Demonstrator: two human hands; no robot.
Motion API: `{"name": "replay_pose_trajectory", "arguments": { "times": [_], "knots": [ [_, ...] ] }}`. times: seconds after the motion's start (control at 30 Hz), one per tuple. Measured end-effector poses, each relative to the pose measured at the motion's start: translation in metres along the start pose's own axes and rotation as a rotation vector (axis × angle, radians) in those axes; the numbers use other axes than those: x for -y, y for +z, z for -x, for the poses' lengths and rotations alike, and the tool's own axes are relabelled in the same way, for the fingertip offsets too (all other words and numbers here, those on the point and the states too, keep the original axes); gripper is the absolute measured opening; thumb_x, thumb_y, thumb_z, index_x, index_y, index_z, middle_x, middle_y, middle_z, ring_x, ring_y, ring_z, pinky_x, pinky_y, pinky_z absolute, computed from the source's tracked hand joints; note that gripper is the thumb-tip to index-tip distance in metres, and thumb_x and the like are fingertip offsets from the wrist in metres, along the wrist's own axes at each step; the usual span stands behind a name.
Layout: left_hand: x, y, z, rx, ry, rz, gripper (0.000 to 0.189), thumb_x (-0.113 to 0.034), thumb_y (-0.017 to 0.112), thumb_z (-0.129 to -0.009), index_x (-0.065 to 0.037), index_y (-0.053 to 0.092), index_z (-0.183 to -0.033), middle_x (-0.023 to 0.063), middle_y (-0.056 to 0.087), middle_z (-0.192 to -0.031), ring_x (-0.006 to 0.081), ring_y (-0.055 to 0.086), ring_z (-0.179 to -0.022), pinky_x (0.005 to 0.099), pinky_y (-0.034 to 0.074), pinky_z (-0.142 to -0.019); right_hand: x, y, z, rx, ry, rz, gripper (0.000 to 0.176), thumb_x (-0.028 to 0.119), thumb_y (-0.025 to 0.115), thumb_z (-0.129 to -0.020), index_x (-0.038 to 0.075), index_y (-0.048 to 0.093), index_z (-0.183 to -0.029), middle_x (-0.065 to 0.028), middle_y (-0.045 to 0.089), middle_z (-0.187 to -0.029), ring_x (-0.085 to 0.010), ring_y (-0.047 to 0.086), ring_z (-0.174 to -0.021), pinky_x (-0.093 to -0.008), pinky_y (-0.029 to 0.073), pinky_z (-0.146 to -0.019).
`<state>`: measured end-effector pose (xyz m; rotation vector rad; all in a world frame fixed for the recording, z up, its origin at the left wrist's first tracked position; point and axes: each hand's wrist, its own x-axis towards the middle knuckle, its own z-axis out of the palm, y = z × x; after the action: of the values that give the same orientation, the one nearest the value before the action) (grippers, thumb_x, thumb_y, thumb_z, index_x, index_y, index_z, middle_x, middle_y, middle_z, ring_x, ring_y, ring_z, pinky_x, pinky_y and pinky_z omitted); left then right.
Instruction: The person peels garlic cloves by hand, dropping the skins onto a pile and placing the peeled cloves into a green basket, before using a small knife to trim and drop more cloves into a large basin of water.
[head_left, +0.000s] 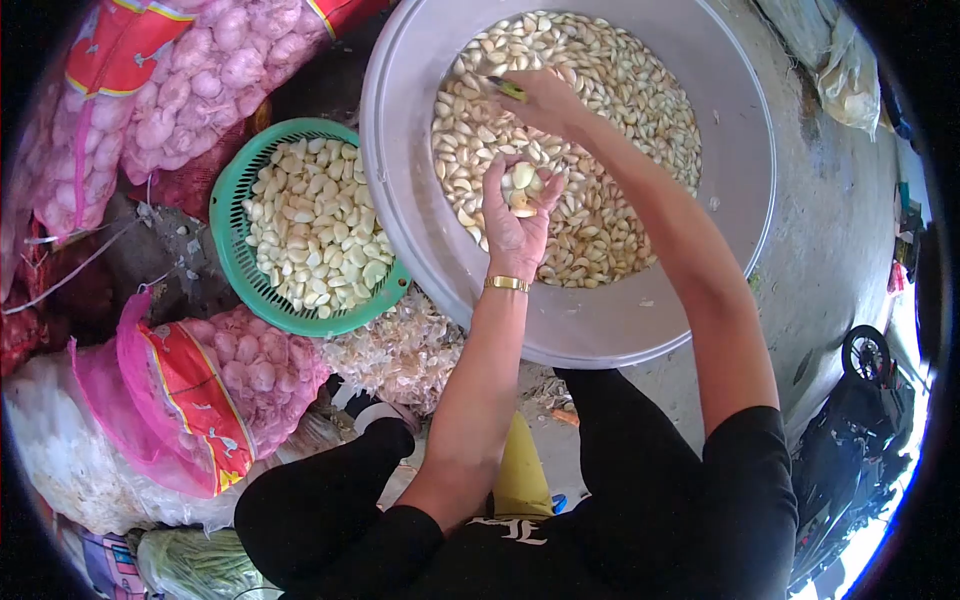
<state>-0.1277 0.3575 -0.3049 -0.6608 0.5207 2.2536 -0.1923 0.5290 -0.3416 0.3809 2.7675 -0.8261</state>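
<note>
My left hand [517, 215] is cupped palm-up over a big grey plastic tub [600, 320] and holds a few peeled garlic cloves [520, 185]; a gold bracelet sits on that wrist. My right hand [540, 100] reaches deeper into the tub and grips a small knife with a green-yellow handle [508, 88], resting on the heap of garlic cloves [620, 110] that fills the tub.
A green plastic basket [235, 270] of peeled cloves stands left of the tub. Pink mesh sacks of garlic bulbs [190, 70] lie at upper left and lower left [240, 370]. Garlic skins [400, 350] pile between basket and tub. My black-clad knees are below.
</note>
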Motion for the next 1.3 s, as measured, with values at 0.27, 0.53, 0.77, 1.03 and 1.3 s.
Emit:
{"name": "replay_pose_trajectory", "arguments": {
  "times": [0.27,0.53,0.77,1.03,1.3],
  "knots": [
    [-0.02,0.008,0.037,0.015,-0.117,0.008,0.021,-0.028,0.067,-0.09,-0.009,0.059,-0.094,0.005,0.061,-0.084,0.0169,0.061,-0.073,0.0297,0.058,-0.068,0.029,-0.05,0.089,-0.252,-0.108,-0.169,0.041,0.028,0.065,-0.087,0.004,0.058,-0.119,-0.0196,0.066,-0.093,-0.0312,0.064,-0.084,-0.0407,0.049,-0.076],
    [-0.063,0.049,0.134,-0.014,-0.154,-0.457,0.026,-0.035,0.071,-0.086,-0.013,0.058,-0.09,-0.0013,0.058,-0.075,0.0085,0.056,-0.057,0.0188,0.038,-0.04,0.129,-0.155,0.169,0.247,0.23,-0.517,0.019,0.025,0.065,-0.088,0.008,0.064,-0.098,0.0001,0.065,-0.087,-0.0081,0.063,-0.074,-0.0236,0.043,-0.053],
    [-0.141,0.057,0.246,0.004,-0.214,-0.799,0.034,-0.044,0.063,-0.09,-0.012,0.058,-0.084,-0.001,0.057,-0.073,0.0092,0.057,-0.056,0.0215,0.044,-0.041,0.263,-0.189,0.258,0.539,0.145,-0.597,0.017,0.022,0.063,-0.091,0.007,0.061,-0.097,-0.0022,0.066,-0.087,-0.0106,0.068,-0.082,-0.0225,0.045,-0.053],
    [-0.203,0.033,0.325,0.008,-0.236,-0.446,0.038,-0.044,0.06,-0.092,-0.009,0.058,-0.077,0.0039,0.06,-0.077,0.0147,0.06,-0.058,0.0212,0.043,-0.037,0.332,-0.144,0.302,0.369,0.107,-0.762,0.024,0.023,0.066,-0.09,0.005,0.06,-0.104,-0.002,0.065,-0.089,-0.0094,0.068,-0.081,-0.02,0.042,-0.048],
    [-0.212,0.043,0.355,0.154,-0.16,-0.627,0.029,-0.027,0.064,-0.092,-0.004,0.061,-0.109,0.0012,0.056,-0.081,0.0082,0.055,-0.054,0.0143,0.035,-0.034,0.363,-0.124,0.313,0.251,0.075,-0.923,0.022,0.02,0.071,-0.087,0.005,0.061,-0.099,-0.0022,0.066,-0.082,-0.007,0.065,-0.074,-0.0164,0.039,-0.046]
  ]
}}
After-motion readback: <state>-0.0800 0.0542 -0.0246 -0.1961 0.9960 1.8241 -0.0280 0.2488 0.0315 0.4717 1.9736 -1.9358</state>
